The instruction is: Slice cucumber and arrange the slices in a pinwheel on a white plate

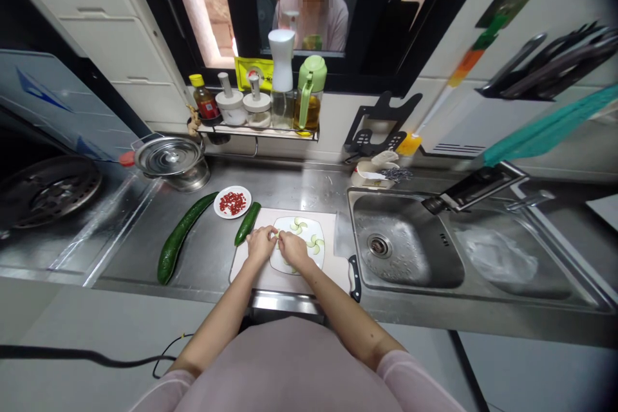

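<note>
My left hand (261, 243) and my right hand (293, 250) meet over the left side of a white plate (316, 262). Both have their fingers pinched together at a pale green cucumber slice (277, 235), which they mostly cover. Thin curved cucumber slices (316, 244) lie on the plate in pinwheel shapes, one partly hidden by my right hand. Under the plate is a light cutting board (265, 281). A cut piece of cucumber (247, 225) rests at the board's upper left edge, close to my left hand. A knife (355, 278) with a black handle lies along the right edge.
A long whole cucumber (181, 241) and a small dish (217, 204) of red bits are to the left, before a lidded steel pot (181, 170). Right of the board is a double sink (410, 273) with a faucet (476, 188). Bottles and jars fill a wall rack (263, 132).
</note>
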Available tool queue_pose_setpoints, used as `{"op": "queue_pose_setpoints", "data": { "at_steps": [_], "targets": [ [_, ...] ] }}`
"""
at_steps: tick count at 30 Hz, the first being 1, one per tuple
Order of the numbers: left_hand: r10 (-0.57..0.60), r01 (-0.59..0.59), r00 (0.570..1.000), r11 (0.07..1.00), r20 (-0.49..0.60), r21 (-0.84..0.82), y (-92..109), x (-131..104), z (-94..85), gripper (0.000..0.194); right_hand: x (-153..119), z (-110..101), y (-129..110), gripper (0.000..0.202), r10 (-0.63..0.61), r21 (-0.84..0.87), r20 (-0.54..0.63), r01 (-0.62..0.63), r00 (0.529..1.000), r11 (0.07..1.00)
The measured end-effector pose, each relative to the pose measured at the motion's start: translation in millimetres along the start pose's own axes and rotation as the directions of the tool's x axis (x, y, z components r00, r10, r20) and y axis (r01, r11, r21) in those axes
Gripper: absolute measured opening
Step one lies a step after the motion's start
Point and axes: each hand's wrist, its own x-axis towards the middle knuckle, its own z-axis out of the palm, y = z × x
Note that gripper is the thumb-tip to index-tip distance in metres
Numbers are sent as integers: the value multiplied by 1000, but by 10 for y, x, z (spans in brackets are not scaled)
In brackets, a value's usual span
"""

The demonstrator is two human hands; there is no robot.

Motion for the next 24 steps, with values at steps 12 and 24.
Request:
{"op": "queue_pose_setpoints", "data": {
  "at_steps": [12,24],
  "targets": [
    [-3,2,1000,998,-5,-58,17,-16,4,22,-37,-44,-29,24,30,8,14,-30,999,1000],
    [-378,-23,837,697,-395,-717,-228,-82,197,28,-199,-225,227,18,158,342,-230,-72,960,937]
  ]
}}
